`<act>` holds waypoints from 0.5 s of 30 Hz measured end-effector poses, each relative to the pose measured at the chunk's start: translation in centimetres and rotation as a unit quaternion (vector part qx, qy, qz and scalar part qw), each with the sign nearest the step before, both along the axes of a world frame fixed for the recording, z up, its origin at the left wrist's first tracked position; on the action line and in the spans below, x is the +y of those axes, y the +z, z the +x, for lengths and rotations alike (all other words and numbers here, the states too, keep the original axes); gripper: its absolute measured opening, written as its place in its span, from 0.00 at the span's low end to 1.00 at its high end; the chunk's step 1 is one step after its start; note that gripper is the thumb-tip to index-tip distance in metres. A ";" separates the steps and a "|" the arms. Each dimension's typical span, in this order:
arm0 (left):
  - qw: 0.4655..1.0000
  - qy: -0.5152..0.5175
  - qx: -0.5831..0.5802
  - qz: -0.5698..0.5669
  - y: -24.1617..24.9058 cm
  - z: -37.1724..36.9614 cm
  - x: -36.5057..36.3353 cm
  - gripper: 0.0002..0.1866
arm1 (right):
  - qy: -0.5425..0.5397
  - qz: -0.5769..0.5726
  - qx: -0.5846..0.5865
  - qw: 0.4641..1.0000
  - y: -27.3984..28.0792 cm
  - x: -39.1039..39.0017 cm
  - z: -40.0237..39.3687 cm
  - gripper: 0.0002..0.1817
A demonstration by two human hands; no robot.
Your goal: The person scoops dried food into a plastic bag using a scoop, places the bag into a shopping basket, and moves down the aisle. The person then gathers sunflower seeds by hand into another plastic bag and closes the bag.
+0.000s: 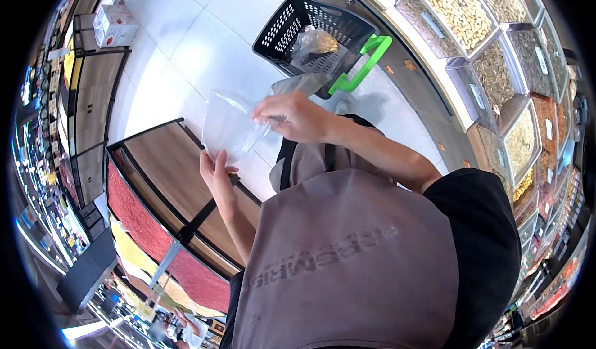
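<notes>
A thin clear plastic bag (225, 120) is stretched between my hands above the tiled floor. My left hand (217, 174) pinches its lower edge between thumb and fingers. With bent fingers closed on the bag's other side, my right hand (292, 117) grips the plastic. Just beyond the right hand stands a black shopping basket (273, 34) with a bright green handle (361, 70). Inside it lies a tied clear bag (316, 44) with something yellow-brown in it. Another piece of clear plastic (302, 83) overlaps the basket's near rim.
Clear bulk bins of peanuts (456, 8), seeds (493, 76) and other dry goods line the right side. At left is a wood-panelled display stand (167, 169) topped with red goods (139, 194). A white box (116, 25) sits at upper left; a person (191, 331) shows at bottom left.
</notes>
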State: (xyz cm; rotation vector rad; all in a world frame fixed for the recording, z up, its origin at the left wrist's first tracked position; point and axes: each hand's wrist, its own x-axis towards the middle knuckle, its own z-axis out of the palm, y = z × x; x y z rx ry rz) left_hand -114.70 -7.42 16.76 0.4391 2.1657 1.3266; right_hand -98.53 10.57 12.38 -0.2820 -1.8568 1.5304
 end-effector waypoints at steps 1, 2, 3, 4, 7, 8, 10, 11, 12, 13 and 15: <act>0.999 -0.022 0.012 -0.030 -0.5 -0.9 1.2 0.14 | 0.021 -0.003 -0.013 1.000 -0.1 0.3 -0.1 0.07; 0.997 -0.023 0.049 -0.057 -1.7 -1.5 2.8 0.22 | 0.041 -0.006 -0.028 0.999 -0.1 0.6 -0.1 0.07; 0.991 -0.054 0.090 -0.078 -3.3 -2.5 4.3 0.26 | 0.048 -0.026 -0.047 0.997 -0.3 1.0 -0.2 0.08; 0.983 -0.087 0.131 -0.098 -4.7 -3.5 6.1 0.30 | 0.038 -0.027 -0.049 0.998 -0.3 1.8 -0.2 0.08; 0.962 -0.224 -0.002 -0.155 -8.9 -7.6 12.2 0.18 | -0.005 -0.029 -0.084 0.996 -1.8 4.1 -1.0 0.08; 0.959 -0.234 -0.015 -0.158 -10.8 -8.5 13.9 0.13 | -0.019 -0.037 -0.087 0.995 -2.8 4.9 -1.1 0.08; 0.943 -0.285 0.039 -0.169 -13.8 -9.9 17.9 0.12 | -0.124 0.010 -0.166 0.978 -3.8 7.3 -1.3 0.08; 0.936 -0.308 0.067 -0.158 -15.1 -10.5 19.8 0.12 | -0.147 0.011 -0.185 0.971 -4.6 8.7 -1.1 0.08; 0.928 -0.331 0.093 -0.145 -16.0 -10.9 21.6 0.11 | -0.170 0.011 -0.207 0.963 -5.2 9.9 -0.8 0.08; 0.926 -0.344 0.081 -0.134 -16.2 -11.4 23.6 0.10 | -0.198 -0.020 -0.234 0.952 -4.6 11.0 -0.6 0.08; 0.915 -0.373 0.058 -0.140 -17.5 -13.3 26.6 0.09 | -0.243 -0.062 -0.275 0.928 -3.7 12.0 -0.3 0.09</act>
